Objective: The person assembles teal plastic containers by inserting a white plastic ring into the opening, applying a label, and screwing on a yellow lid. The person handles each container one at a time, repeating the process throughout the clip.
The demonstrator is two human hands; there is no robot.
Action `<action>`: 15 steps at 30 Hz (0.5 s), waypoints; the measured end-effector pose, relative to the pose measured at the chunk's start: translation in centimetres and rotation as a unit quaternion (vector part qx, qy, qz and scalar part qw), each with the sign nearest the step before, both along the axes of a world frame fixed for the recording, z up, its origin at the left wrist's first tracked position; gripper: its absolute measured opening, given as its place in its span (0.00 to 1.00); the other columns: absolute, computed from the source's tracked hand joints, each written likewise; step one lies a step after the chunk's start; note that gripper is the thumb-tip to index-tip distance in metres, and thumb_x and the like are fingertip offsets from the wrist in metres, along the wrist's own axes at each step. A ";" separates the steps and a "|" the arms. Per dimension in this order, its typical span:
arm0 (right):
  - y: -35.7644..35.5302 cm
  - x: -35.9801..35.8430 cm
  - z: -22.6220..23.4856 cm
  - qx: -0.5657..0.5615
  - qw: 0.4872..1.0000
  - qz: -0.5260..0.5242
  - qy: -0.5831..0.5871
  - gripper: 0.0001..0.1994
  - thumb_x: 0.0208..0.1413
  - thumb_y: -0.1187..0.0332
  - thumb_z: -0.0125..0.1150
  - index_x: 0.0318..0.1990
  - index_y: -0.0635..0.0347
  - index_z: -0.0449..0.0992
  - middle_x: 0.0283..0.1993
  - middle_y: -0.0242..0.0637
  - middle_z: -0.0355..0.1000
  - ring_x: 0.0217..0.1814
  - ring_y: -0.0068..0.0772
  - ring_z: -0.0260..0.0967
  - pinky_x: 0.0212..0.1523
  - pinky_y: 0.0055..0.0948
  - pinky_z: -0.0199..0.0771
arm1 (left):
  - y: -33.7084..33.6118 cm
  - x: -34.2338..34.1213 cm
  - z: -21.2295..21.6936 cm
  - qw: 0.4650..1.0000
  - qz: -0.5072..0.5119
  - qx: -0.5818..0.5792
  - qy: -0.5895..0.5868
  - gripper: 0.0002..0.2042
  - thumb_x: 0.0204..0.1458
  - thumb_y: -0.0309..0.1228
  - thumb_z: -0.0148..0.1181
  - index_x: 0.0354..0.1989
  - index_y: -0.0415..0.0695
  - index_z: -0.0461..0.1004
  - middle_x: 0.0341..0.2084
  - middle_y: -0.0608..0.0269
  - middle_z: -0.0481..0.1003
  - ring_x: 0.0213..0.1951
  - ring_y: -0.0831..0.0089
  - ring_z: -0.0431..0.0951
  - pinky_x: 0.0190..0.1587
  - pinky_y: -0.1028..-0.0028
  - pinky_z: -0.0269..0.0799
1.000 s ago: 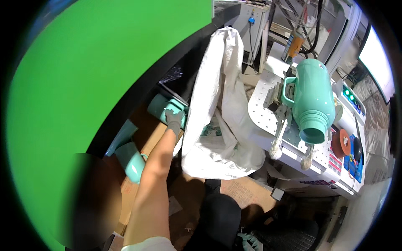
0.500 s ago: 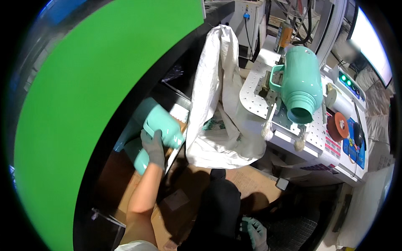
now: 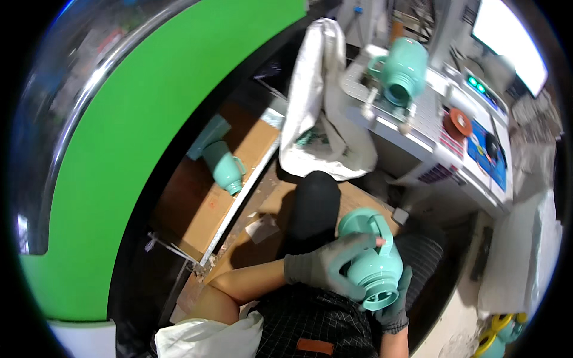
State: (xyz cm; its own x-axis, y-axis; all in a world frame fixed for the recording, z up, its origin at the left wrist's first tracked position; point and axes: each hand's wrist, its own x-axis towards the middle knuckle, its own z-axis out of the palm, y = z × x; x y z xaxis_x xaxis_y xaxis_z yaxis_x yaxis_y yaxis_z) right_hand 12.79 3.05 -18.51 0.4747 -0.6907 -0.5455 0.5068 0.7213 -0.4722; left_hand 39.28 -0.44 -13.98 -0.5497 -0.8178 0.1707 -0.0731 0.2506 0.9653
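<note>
Grn panel, glossy lt-teal jug, handled

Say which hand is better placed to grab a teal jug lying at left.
Probably the left hand: it is nearer those jugs; the right hand is across the held jug from them. The left would first have to release that jug.

Beyond the held jug, a sack stands between the workbench at right and cardboard at left.
</note>
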 end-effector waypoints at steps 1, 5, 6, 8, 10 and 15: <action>2.2 -1.6 -1.1 0.033 0.998 -0.010 0.050 0.45 0.65 0.25 0.36 0.72 0.56 0.64 0.63 0.45 0.74 0.60 0.42 0.75 0.56 0.43 0.80 | 0.7 -1.7 -2.4 0.990 -0.006 -0.089 -0.105 0.54 0.41 0.48 0.81 0.76 0.44 0.55 0.70 0.40 0.58 0.72 0.42 0.58 0.73 0.46 0.55; 7.0 -6.3 1.8 -0.080 0.932 0.041 0.351 0.23 0.70 0.51 0.51 0.54 0.63 0.77 0.39 0.41 0.82 0.35 0.33 0.81 0.35 0.27 0.80 | 1.8 -6.9 -4.4 0.929 0.036 -0.218 -0.297 0.54 0.35 0.70 0.73 0.70 0.52 0.64 0.64 0.42 0.59 0.67 0.38 0.60 0.67 0.41 0.59; 8.2 -7.0 2.2 -0.230 0.840 0.005 0.491 0.15 0.70 0.61 0.57 0.51 0.66 0.79 0.40 0.42 0.81 0.36 0.32 0.81 0.38 0.26 0.79 | 1.9 -8.0 -3.9 0.910 0.069 -0.228 -0.338 0.53 0.35 0.69 0.74 0.69 0.51 0.65 0.63 0.45 0.60 0.62 0.44 0.62 0.63 0.43 0.62; 8.1 -6.8 3.7 -0.331 0.762 -0.178 0.527 0.09 0.62 0.76 0.61 0.46 0.69 0.81 0.45 0.47 0.80 0.44 0.34 0.80 0.47 0.29 0.79 | 1.9 -9.4 -3.2 0.884 0.095 -0.327 -0.320 0.50 0.36 0.64 0.76 0.65 0.46 0.67 0.61 0.47 0.62 0.59 0.47 0.63 0.62 0.45 0.62; 6.3 -5.9 5.8 -0.448 0.713 -0.122 0.526 0.13 0.60 0.77 0.62 0.51 0.67 0.81 0.44 0.48 0.80 0.44 0.40 0.81 0.45 0.33 0.81 | 1.3 -10.9 -3.0 0.871 0.080 -0.392 -0.285 0.49 0.36 0.58 0.79 0.64 0.42 0.66 0.60 0.48 0.63 0.61 0.48 0.64 0.62 0.48 0.63; 4.0 -4.7 5.9 -0.578 0.486 0.066 0.653 0.18 0.58 0.67 0.61 0.57 0.57 0.77 0.51 0.37 0.76 0.45 0.40 0.78 0.43 0.37 0.80 | -0.1 -11.7 -2.2 0.906 0.005 -0.370 -0.204 0.42 0.49 0.55 0.69 0.68 0.43 0.62 0.55 0.52 0.72 0.56 0.52 0.72 0.60 0.53 0.66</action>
State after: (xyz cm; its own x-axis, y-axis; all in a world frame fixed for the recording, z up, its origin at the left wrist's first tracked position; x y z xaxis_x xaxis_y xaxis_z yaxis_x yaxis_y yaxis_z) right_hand 8.11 7.06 -12.57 0.3267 -0.9042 0.2752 -0.7825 -0.4220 -0.4577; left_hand 27.53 -0.50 -16.15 -0.6840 -0.5671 0.4588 -0.3922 0.8162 0.4242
